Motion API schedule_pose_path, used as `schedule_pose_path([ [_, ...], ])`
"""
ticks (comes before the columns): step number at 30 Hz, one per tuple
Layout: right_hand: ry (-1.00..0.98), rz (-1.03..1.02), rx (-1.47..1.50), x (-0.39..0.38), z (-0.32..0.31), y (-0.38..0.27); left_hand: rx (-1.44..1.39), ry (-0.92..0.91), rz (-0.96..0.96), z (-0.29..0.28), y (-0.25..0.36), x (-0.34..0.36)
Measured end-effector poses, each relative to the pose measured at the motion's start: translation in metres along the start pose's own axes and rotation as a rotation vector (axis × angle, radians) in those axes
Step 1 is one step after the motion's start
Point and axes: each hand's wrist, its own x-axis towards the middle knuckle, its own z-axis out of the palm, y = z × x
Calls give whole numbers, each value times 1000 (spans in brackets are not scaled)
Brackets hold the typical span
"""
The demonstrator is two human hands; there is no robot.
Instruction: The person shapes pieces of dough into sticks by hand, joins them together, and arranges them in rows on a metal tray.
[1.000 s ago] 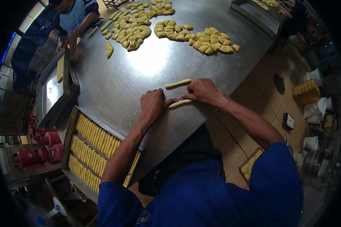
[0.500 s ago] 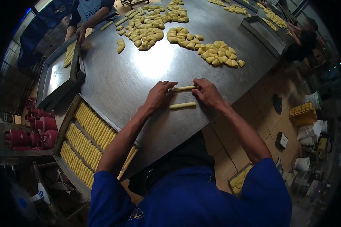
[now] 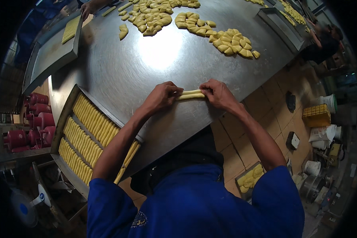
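Two pale yellow dough sticks (image 3: 191,96) lie side by side, touching along their length, at the near part of the metal table (image 3: 154,127). My left hand (image 3: 162,96) pinches their left ends, its fingers closed and partly covering them. At the right ends, my right hand (image 3: 217,94) is closed with thumb and fingertips on the dough. Beside my left forearm stands a metal tray (image 3: 64,115) with rows of similar sticks; the forearm hides part of it. Farther across the table lie cut dough pieces (image 3: 231,41) in a cluster.
A larger spread of dough pieces (image 3: 152,18) covers the far table. At the far left, a co-worker's hand (image 3: 89,8) is by another tray (image 3: 47,63) holding some sticks. Red gas cylinders (image 3: 39,121) stand at left. On the right floor is a yellow crate (image 3: 316,115).
The farther dough stick has been brought against the nearer one, and both hands now hold the pair. The view has shifted, so the far table and co-worker show less.
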Motion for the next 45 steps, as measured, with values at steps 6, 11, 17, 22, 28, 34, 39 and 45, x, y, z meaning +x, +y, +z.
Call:
schedule_pose_path([
  [6, 135, -381, -440, -38, 21, 3, 711, 315, 486, 38, -28, -30],
  [11, 189, -432, -509, -52, 27, 9, 407, 284, 310, 30, 14, -1],
  [17, 533, 244, 87, -2, -12, 45, 276, 141, 356, 34, 9, 28],
  [22, 912, 501, -114, 58, -59, 156, 23, 213, 284, 32, 20, 19],
  [28, 959, 844, 57, 95, -116, 185, 53, 288, 174, 25, 18, 20],
  [34, 1254, 705, 696, 100, -96, 157, 26, 364, 154, 14, 6, 17],
  [39, 1282, 316, 696, 26, -15, 159, -153, 440, 168, 20, -5, 21],
  [45, 691, -61, 477, -24, 26, -29, -713, 86, 6, 15, 48, 23],
])
